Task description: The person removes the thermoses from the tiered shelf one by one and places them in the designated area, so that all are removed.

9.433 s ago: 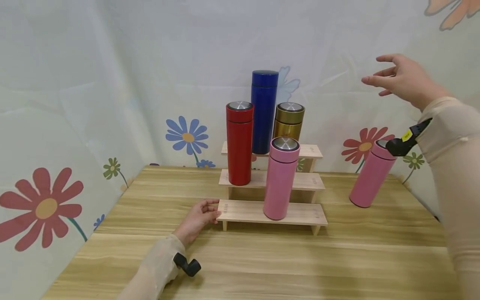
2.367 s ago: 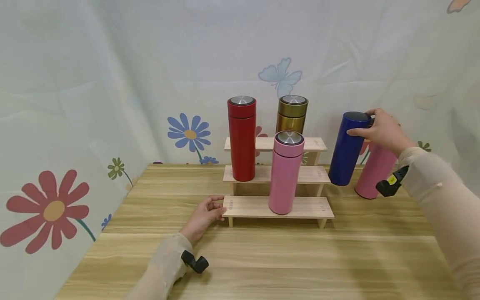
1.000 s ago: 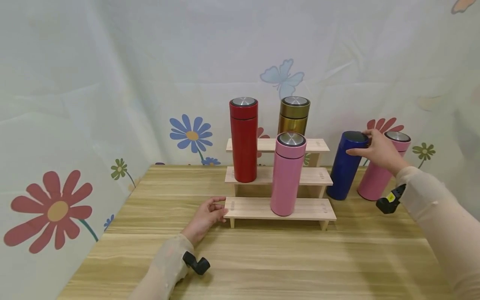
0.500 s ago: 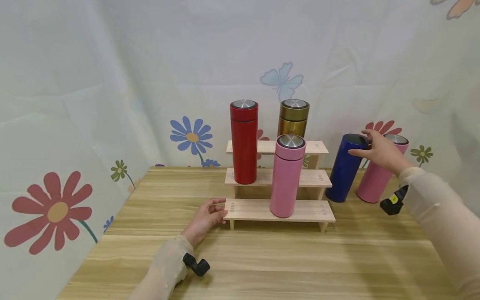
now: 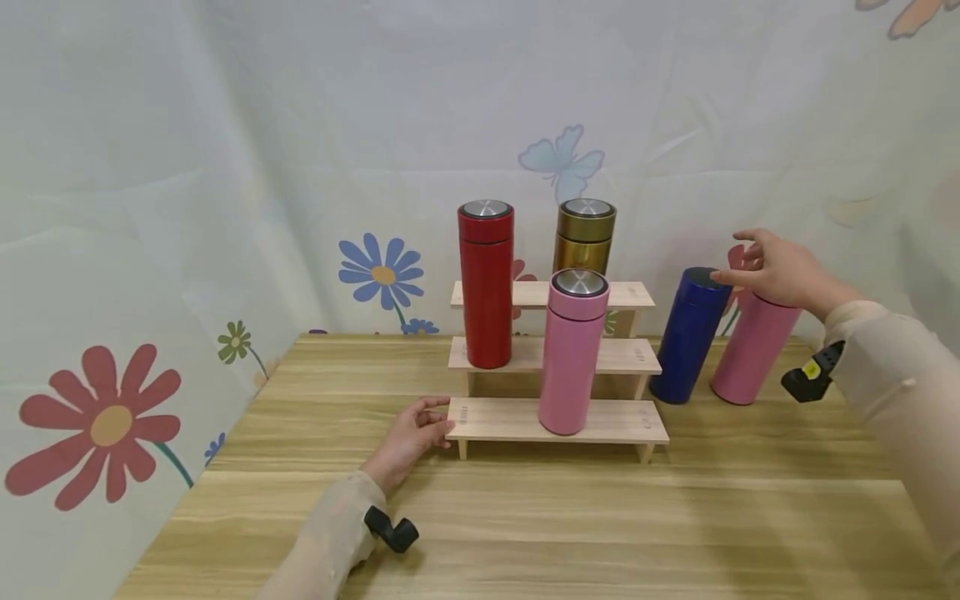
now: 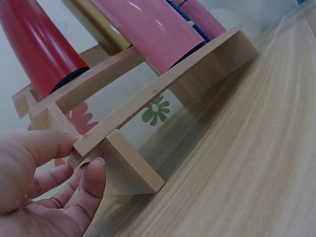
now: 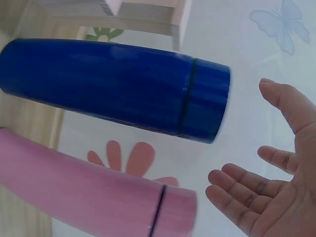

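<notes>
My left hand (image 5: 408,437) pinches the left end of the lowest board of a three-step wooden display stand (image 5: 495,417); in the left wrist view its thumb and fingers (image 6: 94,180) meet at the board's corner. At the right, my right hand (image 5: 787,271) hovers just above a blue thermos flask (image 5: 686,342), fingers spread and holding nothing. The right wrist view shows a gap between that hand (image 7: 271,182) and the blue flask's lid. The blue flask stands upright on the table, beside the stand. Right of it stands a pink thermos flask (image 5: 753,350), its lid hidden behind my right hand.
On the stand, a second pink flask (image 5: 573,358) occupies the bottom step, a red flask (image 5: 486,292) the middle one. A gold flask (image 5: 587,237) is farther back, partly hidden by the pink one. A flowered cloth (image 5: 225,167) hangs behind the wooden table (image 5: 525,525).
The blue flask has gone from the stand's top step to the table at the right. My right hand has just let go of it and lifted up and right. My left hand stays put.
</notes>
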`<action>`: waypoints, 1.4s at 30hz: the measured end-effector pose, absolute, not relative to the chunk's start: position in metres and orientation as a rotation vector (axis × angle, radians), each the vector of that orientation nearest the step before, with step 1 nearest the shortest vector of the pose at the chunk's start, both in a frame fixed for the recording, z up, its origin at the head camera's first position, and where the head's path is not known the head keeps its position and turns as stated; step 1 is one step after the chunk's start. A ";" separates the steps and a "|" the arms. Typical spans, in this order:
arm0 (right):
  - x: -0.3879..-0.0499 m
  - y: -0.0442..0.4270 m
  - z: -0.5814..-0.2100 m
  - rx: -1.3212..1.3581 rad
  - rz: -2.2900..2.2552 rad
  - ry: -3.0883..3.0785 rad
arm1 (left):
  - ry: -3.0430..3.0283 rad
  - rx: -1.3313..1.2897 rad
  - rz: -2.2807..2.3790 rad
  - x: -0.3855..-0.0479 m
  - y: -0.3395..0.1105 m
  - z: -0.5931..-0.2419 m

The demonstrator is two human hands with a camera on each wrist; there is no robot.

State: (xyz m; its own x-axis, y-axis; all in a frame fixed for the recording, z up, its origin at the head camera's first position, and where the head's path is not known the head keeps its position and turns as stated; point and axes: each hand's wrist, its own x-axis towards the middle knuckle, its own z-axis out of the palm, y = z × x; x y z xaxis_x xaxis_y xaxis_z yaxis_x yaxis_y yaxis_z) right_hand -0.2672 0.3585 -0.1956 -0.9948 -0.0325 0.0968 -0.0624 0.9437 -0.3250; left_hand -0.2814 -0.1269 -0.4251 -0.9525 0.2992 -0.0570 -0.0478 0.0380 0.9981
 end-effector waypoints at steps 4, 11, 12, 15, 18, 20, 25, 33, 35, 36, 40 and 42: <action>-0.266 0.353 -0.187 0.066 0.536 -3.004 | 2.075 0.252 1.994 -0.280 -0.128 -0.428; -0.265 0.337 -0.169 0.058 0.587 -2.974 | 2.058 0.255 2.010 -0.280 -0.128 -0.431; -0.265 0.335 -0.167 0.061 0.587 -2.972 | 2.057 0.260 2.012 -0.280 -0.128 -0.431; -0.265 0.327 -0.160 0.074 0.603 -2.965 | 2.050 0.272 2.021 -0.281 -0.128 -0.431; -0.264 0.321 -0.153 0.097 0.636 -2.947 | 2.047 0.270 2.026 -0.282 -0.128 -0.432; -0.263 0.317 -0.148 0.109 0.652 -2.932 | 2.047 0.272 2.022 -0.283 -0.127 -0.433; -0.261 0.309 -0.139 0.147 0.638 -2.915 | 2.052 0.277 2.013 -0.285 -0.127 -0.432; -0.261 0.289 -0.131 0.213 0.651 -2.913 | 2.059 0.282 2.010 -0.284 -0.128 -0.428; -0.262 0.283 -0.130 0.231 0.651 -2.916 | 2.058 0.291 2.018 -0.284 -0.128 -0.428; -0.263 0.280 -0.130 0.241 0.650 -2.918 | 2.058 0.300 2.020 -0.284 -0.128 -0.428; -0.263 0.267 -0.129 0.302 0.649 -2.929 | 2.055 0.294 2.025 -0.284 -0.127 -0.429; -0.263 0.261 -0.130 0.333 0.649 -2.933 | 2.053 0.284 2.019 -0.284 -0.127 -0.429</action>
State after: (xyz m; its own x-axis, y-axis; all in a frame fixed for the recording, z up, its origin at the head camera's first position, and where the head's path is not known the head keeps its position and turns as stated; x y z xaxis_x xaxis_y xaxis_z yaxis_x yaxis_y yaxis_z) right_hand -0.2634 0.2610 -0.1296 -0.9687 -0.1873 0.1627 -0.2384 0.8839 -0.4023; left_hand -0.2842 -0.1267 -0.4295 -0.9503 0.3090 -0.0395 -0.0344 0.0220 0.9992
